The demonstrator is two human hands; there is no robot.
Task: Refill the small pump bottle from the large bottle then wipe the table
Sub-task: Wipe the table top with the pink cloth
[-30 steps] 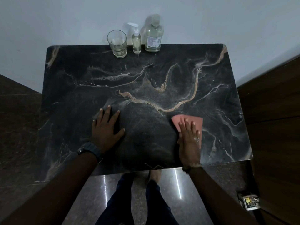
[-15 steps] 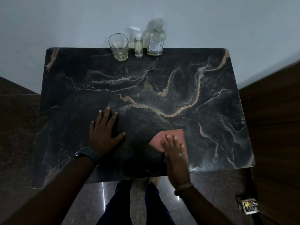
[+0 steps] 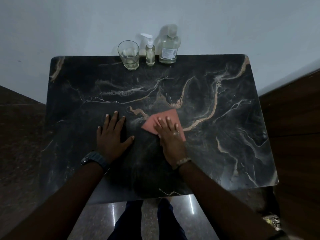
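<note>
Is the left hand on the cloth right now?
No, the left hand lies flat on the bare table, apart from the cloth, which the right hand presses down.

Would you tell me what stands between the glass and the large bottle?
In the head view, the small pump bottle stands between the glass and the large bottle, at the table's far edge.

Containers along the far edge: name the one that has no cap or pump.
The drinking glass, leftmost of the three. Its top is open, while the small pump bottle and the large bottle both carry closures.
</note>
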